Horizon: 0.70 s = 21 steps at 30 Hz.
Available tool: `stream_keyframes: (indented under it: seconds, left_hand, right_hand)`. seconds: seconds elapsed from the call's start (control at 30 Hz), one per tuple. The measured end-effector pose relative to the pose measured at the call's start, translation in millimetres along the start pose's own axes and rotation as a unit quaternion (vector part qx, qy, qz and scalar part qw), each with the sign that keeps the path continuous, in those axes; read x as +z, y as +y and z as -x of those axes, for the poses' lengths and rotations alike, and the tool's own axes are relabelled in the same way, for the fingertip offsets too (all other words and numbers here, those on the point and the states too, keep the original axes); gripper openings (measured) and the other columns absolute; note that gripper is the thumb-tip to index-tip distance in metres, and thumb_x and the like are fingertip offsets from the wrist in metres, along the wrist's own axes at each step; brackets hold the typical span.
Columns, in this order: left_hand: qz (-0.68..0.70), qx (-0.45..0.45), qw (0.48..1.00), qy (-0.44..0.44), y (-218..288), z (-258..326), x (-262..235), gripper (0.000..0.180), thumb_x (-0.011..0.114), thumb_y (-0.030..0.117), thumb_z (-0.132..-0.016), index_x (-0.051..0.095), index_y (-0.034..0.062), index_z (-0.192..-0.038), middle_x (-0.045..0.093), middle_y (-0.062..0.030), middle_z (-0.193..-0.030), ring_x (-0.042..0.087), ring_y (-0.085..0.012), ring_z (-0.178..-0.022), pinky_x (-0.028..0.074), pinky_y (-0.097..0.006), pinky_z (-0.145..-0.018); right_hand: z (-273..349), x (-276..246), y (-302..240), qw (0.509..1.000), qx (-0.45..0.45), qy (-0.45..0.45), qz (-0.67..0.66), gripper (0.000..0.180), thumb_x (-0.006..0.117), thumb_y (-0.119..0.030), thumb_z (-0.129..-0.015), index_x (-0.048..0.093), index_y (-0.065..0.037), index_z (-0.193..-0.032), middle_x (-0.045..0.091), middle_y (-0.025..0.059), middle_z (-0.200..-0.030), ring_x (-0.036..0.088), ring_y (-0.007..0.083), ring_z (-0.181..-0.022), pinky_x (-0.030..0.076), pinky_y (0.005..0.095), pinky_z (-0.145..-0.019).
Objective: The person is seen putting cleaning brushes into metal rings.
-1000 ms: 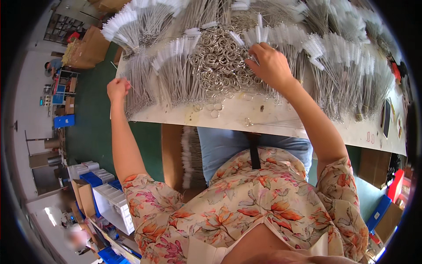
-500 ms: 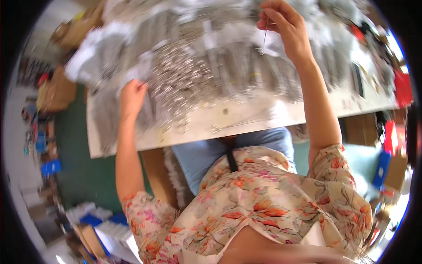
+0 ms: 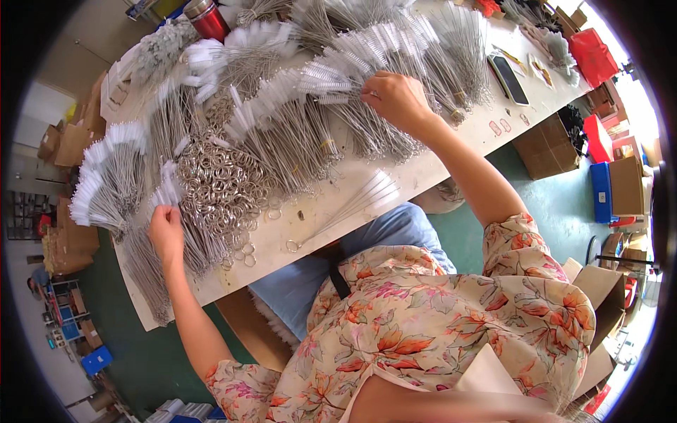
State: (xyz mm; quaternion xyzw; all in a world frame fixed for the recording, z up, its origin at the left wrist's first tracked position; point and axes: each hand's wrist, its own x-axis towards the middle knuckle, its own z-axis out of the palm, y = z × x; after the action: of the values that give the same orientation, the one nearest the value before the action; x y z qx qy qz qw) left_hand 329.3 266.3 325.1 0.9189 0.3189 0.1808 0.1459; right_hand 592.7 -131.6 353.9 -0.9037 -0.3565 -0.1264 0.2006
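My left hand (image 3: 167,231) is at the near left of the table, its fingers pinched together beside a bundle of thin wire brushes with white bristle heads (image 3: 168,185). What sits between those fingertips is hidden. Farther off and to the right, my right hand (image 3: 398,100) reaches into a row of similar brushes (image 3: 352,67), fingers curled and closed over the bristle heads. I cannot make out what it grips. Between the hands lies a heap of metal split rings (image 3: 222,180). Several brushes joined on one ring (image 3: 345,211) lie near the front edge.
The white table (image 3: 282,243) slants across the view. A red metal flask (image 3: 206,20) stands at the back, a dark phone (image 3: 508,79) lies at the right, and more brush bundles (image 3: 109,176) lie at the left. Cardboard boxes (image 3: 546,144) stand on the green floor.
My right hand, which held a thin hooked wire up in the air, has come down among the brush heads; that wire no longer shows. The view has tilted, and my left hand stays near its bundle.
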Motion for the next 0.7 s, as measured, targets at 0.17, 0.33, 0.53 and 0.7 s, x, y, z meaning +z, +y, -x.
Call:
stream_keyframes:
  seconds: [0.17,0.33,0.53,0.7]
  left_hand:
    - [-0.016,-0.023,0.999,0.031,-21.4,-10.5,-4.8,0.014,0.056,0.015,-0.083,0.055,0.0020,-0.087,0.060,-0.0132,-0.077,0.059,-0.0279,-0.073,0.045,-0.034,-0.069]
    - [0.104,0.073,0.970,0.207,-20.3,-19.9,-14.2,0.016,0.056,0.019,-0.086,0.057,0.0038,-0.091,0.061,-0.0083,-0.079,0.057,-0.0205,-0.076,0.044,-0.032,-0.071]
    - [0.430,-0.023,0.871,0.239,81.3,17.7,-51.8,0.025,0.045,0.017,-0.093,0.053,-0.0004,-0.110,0.055,-0.0043,-0.080,0.048,-0.0124,-0.069,0.041,-0.028,-0.067]
    - [0.468,0.067,0.837,0.277,130.8,92.9,-18.9,0.040,0.039,0.030,-0.095,0.057,-0.0049,-0.099,0.042,-0.0011,-0.065,0.031,-0.0073,-0.046,0.025,-0.019,-0.043]
  right_hand:
    - [-19.0,-11.1,9.8,0.994,0.052,-0.093,-0.004,0.017,0.065,-0.026,-0.074,0.067,-0.010,-0.080,0.064,0.0068,-0.072,0.062,0.0228,-0.068,0.049,0.0354,-0.064]
    - [-43.8,-27.7,6.7,0.994,0.048,-0.017,-0.099,0.019,0.064,-0.027,-0.068,0.069,-0.011,-0.078,0.063,0.0070,-0.067,0.061,0.0198,-0.063,0.048,0.0315,-0.060]
    - [-67.8,-100.6,68.7,0.871,0.119,0.240,-0.412,0.016,0.054,-0.015,-0.083,0.061,-0.002,-0.079,0.051,0.0008,-0.062,0.048,0.0090,-0.056,0.041,0.0229,-0.054]
    - [-60.2,-124.6,160.0,0.842,0.179,0.262,-0.437,0.019,0.059,-0.022,-0.079,0.067,-0.004,-0.079,0.048,-0.0019,-0.058,0.046,0.0071,-0.053,0.039,0.0249,-0.050]
